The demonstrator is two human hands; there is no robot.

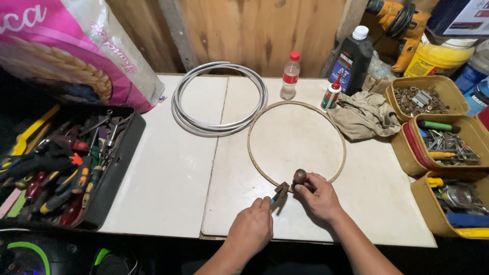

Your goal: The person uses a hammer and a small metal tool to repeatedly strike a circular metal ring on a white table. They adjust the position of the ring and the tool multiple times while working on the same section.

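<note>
Fingers of the left hand (250, 228) are closed around a pair of pliers with blue-and-dark handles (278, 193), whose metal nose meets the near edge of a thin round wooden hoop (253, 158). Just beside it, the right hand (318, 196) is wrapped around a small tool with a rounded dark-brown wooden handle (299, 176), its fingers curled shut on it and its tip hidden at the same spot on the hoop's rim. The hoop lies flat on the white tabletop (168, 178), its near arc under both hands and its far arc reaching towards the wooden wall.

Touching the hoop's far left side lies a coil of grey-white tubing (179, 113). Behind the hoop stand a small clear plastic bottle with a red cap (290, 76), a small white glue bottle with a red tip (331, 94) and a dark oil bottle with a white cap (352, 58). A crumpled beige rag (364, 116) lies to the right of the hoop. Further right sit yellow plastic tubs of screws and metal parts (448, 147). On the left, a black tray of hand tools (109, 178) rests by the table's edge, with a pink and white printed sack (76, 48) above it.
</note>
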